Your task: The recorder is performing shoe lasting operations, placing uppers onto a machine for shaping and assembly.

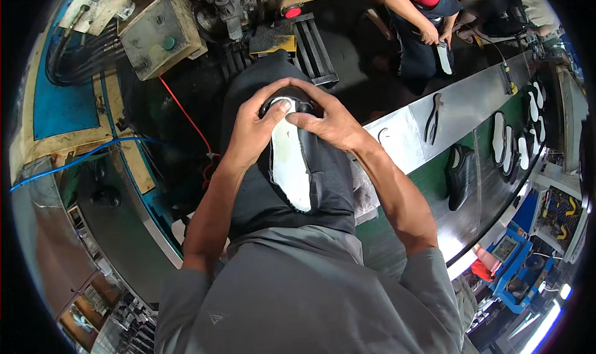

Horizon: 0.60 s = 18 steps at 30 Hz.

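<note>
A black shoe upper with a white sole-shaped insole board (289,158) lies bottom up on my lap, its far end between my hands. My left hand (253,125) wraps the left side of that end, thumb pressed on the white board. From the right, my right hand (329,121) curls round the same end, its thumb also on the board near the other thumb. The fingers of both hands meet round the far rim. Black upper material (315,189) shows along the board's right edge. The shoe's underside against my lap is hidden.
A metal ledge (403,137) at my right bears pliers (433,119). Beyond it, a green conveyor (422,214) carries a black shoe (460,177) and several white-bottomed uppers (499,137). Machinery (162,36) stands ahead left. Another person (428,28) holds a similar piece at far right.
</note>
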Tool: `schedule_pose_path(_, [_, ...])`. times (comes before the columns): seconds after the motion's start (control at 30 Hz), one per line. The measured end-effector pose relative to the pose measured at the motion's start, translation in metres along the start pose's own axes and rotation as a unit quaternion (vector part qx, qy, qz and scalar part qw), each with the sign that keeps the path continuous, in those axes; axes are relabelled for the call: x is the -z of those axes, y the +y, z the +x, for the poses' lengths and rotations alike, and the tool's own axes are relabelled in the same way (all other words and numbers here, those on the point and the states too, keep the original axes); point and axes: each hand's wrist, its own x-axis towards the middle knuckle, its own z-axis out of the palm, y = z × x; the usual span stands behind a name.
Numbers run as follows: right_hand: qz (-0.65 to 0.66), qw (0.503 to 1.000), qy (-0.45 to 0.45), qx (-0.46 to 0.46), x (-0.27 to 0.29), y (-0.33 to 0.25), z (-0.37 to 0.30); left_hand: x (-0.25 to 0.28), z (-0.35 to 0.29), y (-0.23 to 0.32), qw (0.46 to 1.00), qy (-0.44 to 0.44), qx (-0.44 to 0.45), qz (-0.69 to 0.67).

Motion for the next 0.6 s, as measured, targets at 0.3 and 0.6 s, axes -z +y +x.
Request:
schedule_pose_path(0.3, [0.269,0.96,0.018,-0.07,0.007,0.029,-0.002,-0.011,-0.011,-0.042,0.986,0.012,0.068,-0.149])
schedule_pose_path(0.6, [0.238,0.97,0.04,-0.041,0.001,0.042,0.001,-0.018,0.0,-0.048,0.992,0.018,0.042,-0.116])
